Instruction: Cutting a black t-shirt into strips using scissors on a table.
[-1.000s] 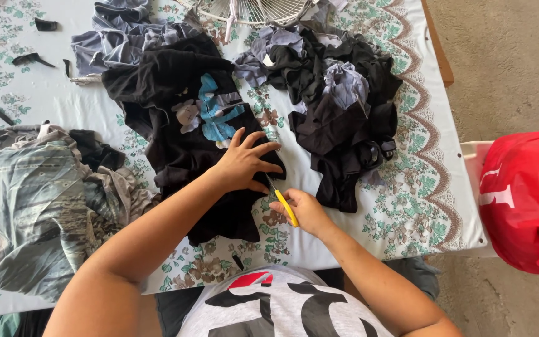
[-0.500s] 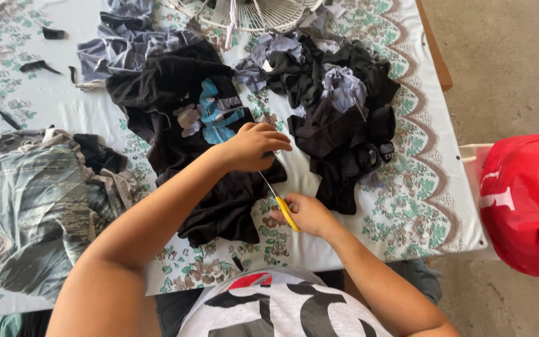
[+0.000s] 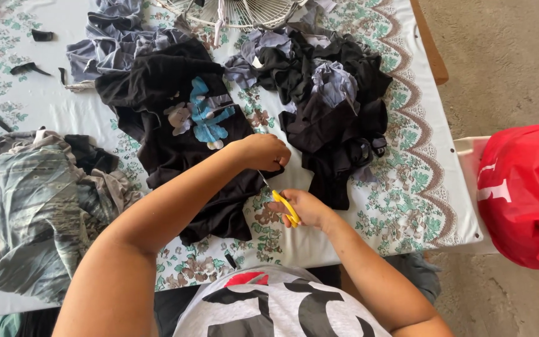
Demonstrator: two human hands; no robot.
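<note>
1. left hand (image 3: 263, 151) fists the black shirt (image 3: 185, 134) edge; keep it taut.
2. right hand (image 3: 304, 208) grips the yellow scissors (image 3: 284, 206) just below; blades should stay clear of knuckles.

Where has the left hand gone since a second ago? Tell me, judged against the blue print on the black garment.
Yes. The left hand has closed into a fist and stays just right of the blue print, bunching the black garment.

Left hand (image 3: 263, 151) from flat and spread to a fist gripping the black garment (image 3: 182, 143).
</note>
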